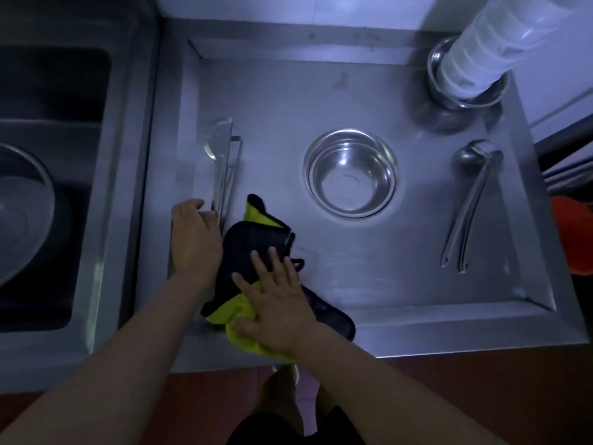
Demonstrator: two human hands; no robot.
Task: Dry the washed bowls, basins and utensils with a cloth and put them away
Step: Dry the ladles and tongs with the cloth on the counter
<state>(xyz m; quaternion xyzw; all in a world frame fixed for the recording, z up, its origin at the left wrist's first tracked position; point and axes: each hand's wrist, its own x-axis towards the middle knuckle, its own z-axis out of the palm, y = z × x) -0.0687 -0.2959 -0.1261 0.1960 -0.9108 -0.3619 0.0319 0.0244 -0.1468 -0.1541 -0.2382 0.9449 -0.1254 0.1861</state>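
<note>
Overall, head view: a steel draining tray [385, 284] lay beside a sink [122, 187].
Right hand [276, 303]: lay flat, fingers spread, pressing the black-and-yellow cloth [253, 239] onto the tray's near-left part.
Left hand [192, 239]: fingers curled at the handle ends of the long utensils [223, 162]; the grip could not be confirmed.
Steel bowls [351, 175]: nested upright at tray centre.
Ladles [468, 200]: lay right of the bowls, apart.

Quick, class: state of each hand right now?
Left hand: curled at the utensil handles; grip cannot be told.
Right hand: open, pressing flat on the cloth.
</note>
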